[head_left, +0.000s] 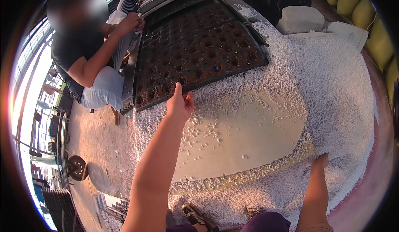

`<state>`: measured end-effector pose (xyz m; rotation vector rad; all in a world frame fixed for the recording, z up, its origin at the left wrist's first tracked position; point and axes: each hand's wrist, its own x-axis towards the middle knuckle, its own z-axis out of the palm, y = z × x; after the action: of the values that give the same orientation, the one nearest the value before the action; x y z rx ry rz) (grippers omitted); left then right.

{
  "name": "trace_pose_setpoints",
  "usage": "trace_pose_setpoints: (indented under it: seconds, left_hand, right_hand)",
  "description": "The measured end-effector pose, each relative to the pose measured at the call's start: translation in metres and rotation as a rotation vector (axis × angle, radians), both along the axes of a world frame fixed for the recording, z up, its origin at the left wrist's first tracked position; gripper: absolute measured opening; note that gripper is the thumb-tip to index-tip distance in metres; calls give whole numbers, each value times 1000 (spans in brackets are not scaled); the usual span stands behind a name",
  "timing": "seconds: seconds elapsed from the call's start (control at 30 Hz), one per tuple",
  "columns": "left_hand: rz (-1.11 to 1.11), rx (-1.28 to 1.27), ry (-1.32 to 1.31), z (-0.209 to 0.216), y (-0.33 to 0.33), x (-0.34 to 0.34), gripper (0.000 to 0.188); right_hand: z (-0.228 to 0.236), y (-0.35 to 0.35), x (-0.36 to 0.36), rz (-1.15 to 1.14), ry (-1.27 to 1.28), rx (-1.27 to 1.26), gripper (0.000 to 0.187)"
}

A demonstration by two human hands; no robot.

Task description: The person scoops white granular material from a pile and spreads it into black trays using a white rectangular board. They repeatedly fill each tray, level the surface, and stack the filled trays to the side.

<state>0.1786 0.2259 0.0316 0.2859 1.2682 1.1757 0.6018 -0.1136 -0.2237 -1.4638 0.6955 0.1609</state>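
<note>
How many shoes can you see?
2. One dark shoe sits at the bottom edge beside the left forearm; another shoe lies to its right, half buried in white granules. More may be hidden.

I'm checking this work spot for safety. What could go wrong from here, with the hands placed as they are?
1. The left hand grips the near edge of the rusty perforated metal plate; its edge might cut or pinch the fingers.
2. The other person's hand holds the far corner; uneven lifting could let the plate slip.
3. The right hand is sunk in white granules beside the pale board; loose granules near the shoes may be slippery.
</note>
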Motion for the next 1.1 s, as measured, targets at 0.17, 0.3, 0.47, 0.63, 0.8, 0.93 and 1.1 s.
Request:
trace_pose_setpoints:
  seconds: [0.17, 0.3, 0.47, 0.63, 0.8, 0.93, 1.1]
  left_hand:
    - [23, -1, 114, 2, -13, 6, 29]
    - [5, 14, 115, -2, -41, -1, 29]
    - [-46, 3, 121, -5, -86, 3, 32]
    - [-24, -24, 156, -14, -153, -17, 35]
    - [-186, -74, 50, -20, -167, -15, 34]
    - [-482, -128, -85, 22, -219, -19, 33]
    - [-224, 501, 572, 36, -250, -92, 21]
  right_hand:
    - [-31, -10, 28, 73, 34, 32, 43]
    - [-30, -32, 20, 152, 64, -71, 41]
    - [-90, -105, 83, 409, 5, 12, 40]
    - [47, -41, 38, 560, 78, 375, 40]
    - [144, 25, 94, 779, -53, 347, 36]
    - [214, 89, 159, 1035, -487, -245, 29]
    - [375, 142, -40, 1266, -900, -959, 36]
